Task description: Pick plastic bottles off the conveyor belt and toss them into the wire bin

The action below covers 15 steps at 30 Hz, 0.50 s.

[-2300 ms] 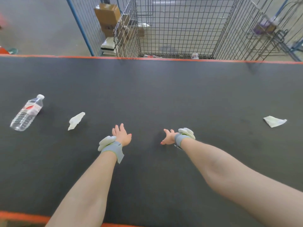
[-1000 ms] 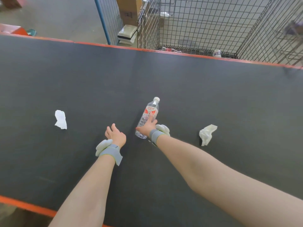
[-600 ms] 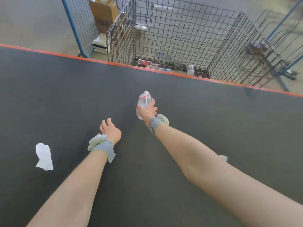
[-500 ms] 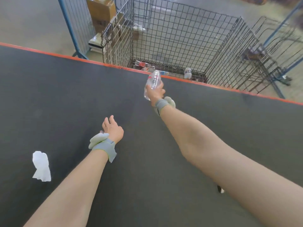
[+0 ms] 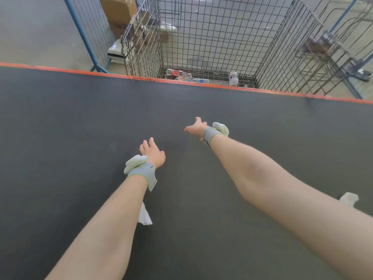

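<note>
My right hand [image 5: 196,128] is stretched out over the dark conveyor belt [image 5: 80,118], fingers spread and holding nothing. My left hand [image 5: 152,155] hovers lower and nearer, also open and empty. Beyond the belt's orange far edge stands the wire bin [image 5: 282,47]. Several clear plastic bottles [image 5: 181,74] lie on its floor, and a white bottle [image 5: 233,78] stands near its right side. I see no bottle on the belt.
A crumpled white paper scrap [image 5: 145,216] lies on the belt, partly under my left forearm. Another scrap [image 5: 348,199] peeks out beside my right forearm. A blue-framed mesh fence [image 5: 88,37], cardboard boxes [image 5: 119,9] and folded wire racks [image 5: 333,47] flank the bin.
My right hand took the clear bottle off the belt, swung it toward the bin and let it go; that hand is now empty and open. The left hand stayed open.
</note>
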Tool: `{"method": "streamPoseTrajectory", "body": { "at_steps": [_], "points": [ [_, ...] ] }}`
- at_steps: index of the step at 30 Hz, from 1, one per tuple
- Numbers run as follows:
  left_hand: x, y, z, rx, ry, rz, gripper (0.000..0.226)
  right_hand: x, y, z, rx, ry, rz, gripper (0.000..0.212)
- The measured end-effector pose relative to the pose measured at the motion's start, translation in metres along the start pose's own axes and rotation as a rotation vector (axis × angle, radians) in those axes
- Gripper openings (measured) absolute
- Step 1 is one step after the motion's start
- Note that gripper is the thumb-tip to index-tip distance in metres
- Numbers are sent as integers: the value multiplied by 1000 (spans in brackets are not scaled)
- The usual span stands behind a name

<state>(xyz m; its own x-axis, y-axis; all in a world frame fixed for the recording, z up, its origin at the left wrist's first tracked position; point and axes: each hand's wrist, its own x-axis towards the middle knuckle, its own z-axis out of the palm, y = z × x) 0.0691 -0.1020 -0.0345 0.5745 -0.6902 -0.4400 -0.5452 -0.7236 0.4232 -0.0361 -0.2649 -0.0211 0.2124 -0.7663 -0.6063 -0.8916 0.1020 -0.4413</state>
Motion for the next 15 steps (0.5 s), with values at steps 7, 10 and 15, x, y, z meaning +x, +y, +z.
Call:
{"method": "streamPoseTrajectory", "body": {
  "at_steps": [7, 10, 15],
  "points": [
    [-72, -47, -2, 149, -93, -8, 69, -109, 61, 73, -347, -146, -139, 90],
    [-103, -80, 7, 200, -118, -40, 69, -151, 90, 119, -346, -207, -175, 97],
    [-143, -122, 26, 260, -178, -98, 71, -190, 155, 178, -496, -250, -134, 111]
  ]
}}
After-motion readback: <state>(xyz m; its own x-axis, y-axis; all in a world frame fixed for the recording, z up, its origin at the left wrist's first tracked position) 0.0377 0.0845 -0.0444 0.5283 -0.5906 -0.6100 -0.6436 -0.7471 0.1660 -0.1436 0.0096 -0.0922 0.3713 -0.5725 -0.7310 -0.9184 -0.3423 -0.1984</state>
